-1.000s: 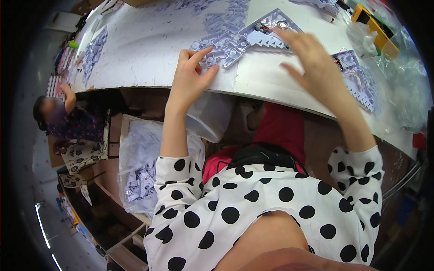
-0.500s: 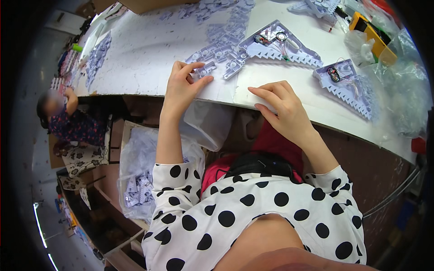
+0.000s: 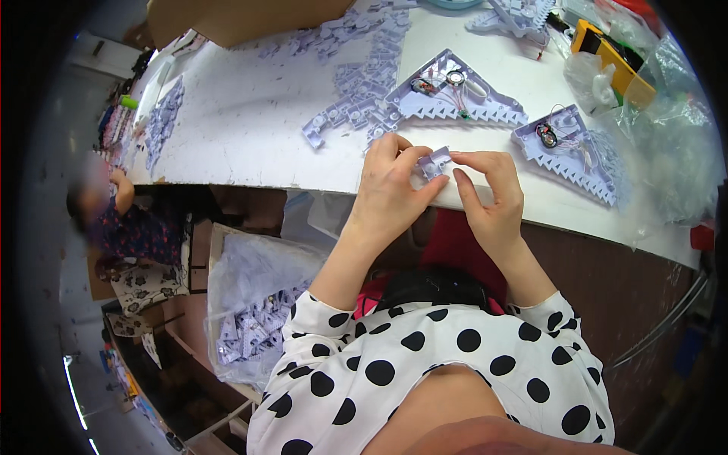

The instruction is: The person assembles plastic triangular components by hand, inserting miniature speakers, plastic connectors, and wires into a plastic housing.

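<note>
A small pale lilac plastic part (image 3: 434,162), box-like with raised walls, is held just above the table's front edge. My left hand (image 3: 390,178) has its thumb and fingers closed on it. Close by on the right is my right hand (image 3: 493,182), index finger and thumb apart at the part's right end. Whether that index fingertip touches the part is hard to tell. Beyond my hands lies a triangular lilac housing (image 3: 455,87) with a toothed edge, a round speaker and thin wires inside. Another such housing (image 3: 565,148) rests to the right.
Many similar small parts (image 3: 349,102) are strewn across the white table (image 3: 250,98). A cardboard box (image 3: 243,19) stands at the back, a yellow-and-black case (image 3: 607,61) and clear plastic bags (image 3: 667,144) at right. Lower left is a lined bin of parts (image 3: 258,326); a person (image 3: 129,220) sits farther left.
My left hand has picked up a small plastic part from the pile's near end and moved right with it. My right hand has shifted slightly right and now meets it near the part.
</note>
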The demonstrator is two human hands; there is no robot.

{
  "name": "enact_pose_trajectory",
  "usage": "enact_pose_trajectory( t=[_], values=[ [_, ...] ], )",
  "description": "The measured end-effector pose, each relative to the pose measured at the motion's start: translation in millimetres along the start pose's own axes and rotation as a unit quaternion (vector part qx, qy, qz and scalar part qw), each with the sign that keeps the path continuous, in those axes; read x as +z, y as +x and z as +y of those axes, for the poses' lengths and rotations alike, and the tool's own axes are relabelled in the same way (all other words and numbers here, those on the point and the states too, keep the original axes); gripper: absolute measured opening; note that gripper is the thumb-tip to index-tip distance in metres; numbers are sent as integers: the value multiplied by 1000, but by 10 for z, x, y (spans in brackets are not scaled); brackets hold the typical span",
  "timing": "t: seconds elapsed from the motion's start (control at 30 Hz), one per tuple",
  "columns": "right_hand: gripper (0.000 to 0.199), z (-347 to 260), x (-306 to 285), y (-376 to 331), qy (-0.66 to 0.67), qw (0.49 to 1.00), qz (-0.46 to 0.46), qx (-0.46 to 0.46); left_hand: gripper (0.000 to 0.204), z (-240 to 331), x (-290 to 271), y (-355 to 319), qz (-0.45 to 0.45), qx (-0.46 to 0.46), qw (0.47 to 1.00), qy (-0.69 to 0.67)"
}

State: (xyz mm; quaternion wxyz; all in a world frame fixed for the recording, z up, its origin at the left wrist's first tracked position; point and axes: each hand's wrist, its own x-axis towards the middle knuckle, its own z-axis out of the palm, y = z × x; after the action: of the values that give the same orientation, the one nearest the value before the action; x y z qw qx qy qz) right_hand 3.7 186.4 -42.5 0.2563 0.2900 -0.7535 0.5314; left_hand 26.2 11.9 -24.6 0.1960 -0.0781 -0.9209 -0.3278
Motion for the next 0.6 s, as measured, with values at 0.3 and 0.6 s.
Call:
enact_pose_trajectory(
  t=[0.3,0.6],
  values=[
    [25,8,-304,297,-130,991,-27,4,30,-67,-280,559,-43,-13,998,-38],
    [25,227,70,535,-218,972,-75,-40,17,-559,-165,1374,-127,186,962,157]
  ],
)
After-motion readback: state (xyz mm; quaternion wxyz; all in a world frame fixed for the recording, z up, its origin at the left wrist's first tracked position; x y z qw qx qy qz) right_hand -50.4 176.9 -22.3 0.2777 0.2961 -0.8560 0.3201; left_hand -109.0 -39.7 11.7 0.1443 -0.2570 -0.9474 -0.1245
